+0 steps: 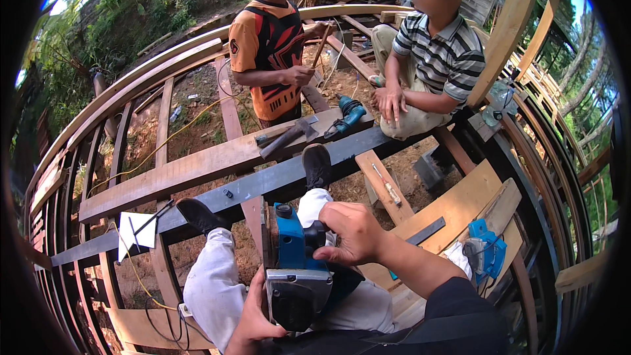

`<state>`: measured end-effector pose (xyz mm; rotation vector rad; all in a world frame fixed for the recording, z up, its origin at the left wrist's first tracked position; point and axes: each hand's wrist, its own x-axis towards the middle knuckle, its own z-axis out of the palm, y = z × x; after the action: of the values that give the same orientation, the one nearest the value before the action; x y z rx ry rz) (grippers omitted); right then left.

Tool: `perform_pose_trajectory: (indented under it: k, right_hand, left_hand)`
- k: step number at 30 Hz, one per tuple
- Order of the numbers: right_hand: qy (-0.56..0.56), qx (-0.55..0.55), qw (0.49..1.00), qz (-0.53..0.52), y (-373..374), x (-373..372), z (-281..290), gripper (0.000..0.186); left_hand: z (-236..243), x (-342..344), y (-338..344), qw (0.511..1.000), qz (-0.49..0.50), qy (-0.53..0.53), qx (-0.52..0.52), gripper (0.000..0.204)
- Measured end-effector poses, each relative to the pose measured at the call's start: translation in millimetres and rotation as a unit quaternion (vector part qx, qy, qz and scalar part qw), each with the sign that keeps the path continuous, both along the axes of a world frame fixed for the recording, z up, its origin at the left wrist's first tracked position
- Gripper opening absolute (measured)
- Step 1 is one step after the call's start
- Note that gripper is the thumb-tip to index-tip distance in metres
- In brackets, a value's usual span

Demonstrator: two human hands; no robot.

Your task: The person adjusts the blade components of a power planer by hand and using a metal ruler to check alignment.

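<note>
A blue power planer [289,263] with a black front knob is held over my lap between my legs. My right hand [345,233] grips its knob, thumb across the blue body. My left hand [253,315] holds the planer's lower left side, beside the silver and black housing; some fingers are hidden behind it. A second blue power tool [486,253] rests on boards to my right, next to a white cloth [460,256]. A dark metal straightedge [427,230] lies on a board nearby.
Two co-workers [269,59] [427,72] are ahead on the timber joists. A blue drill [345,119] and axe-like tool [289,138] lie on a plank [158,181]. Dark beams cross under my feet, with gaps over dirt. A white sheet [137,235] and yellow cord [158,151] are at left.
</note>
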<state>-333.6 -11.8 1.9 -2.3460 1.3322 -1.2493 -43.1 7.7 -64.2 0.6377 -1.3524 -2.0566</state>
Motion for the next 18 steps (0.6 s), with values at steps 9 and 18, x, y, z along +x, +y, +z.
perform_pose_trajectory:
  k: [9,18]
  right_hand:
    - [0.020,-0.032,0.996,0.076,-15.2,-10.1,-4.4,0.055]
    - [-0.088,-0.138,0.984,0.069,-39.1,-10.1,-38.9,0.061]
  left_hand:
    - [-2.0,14.1,-19.0,0.989,-0.068,-0.105,-0.079,0.129]
    - [11.0,3.9,-23.9,0.980,-0.072,-0.156,-0.098,0.129]
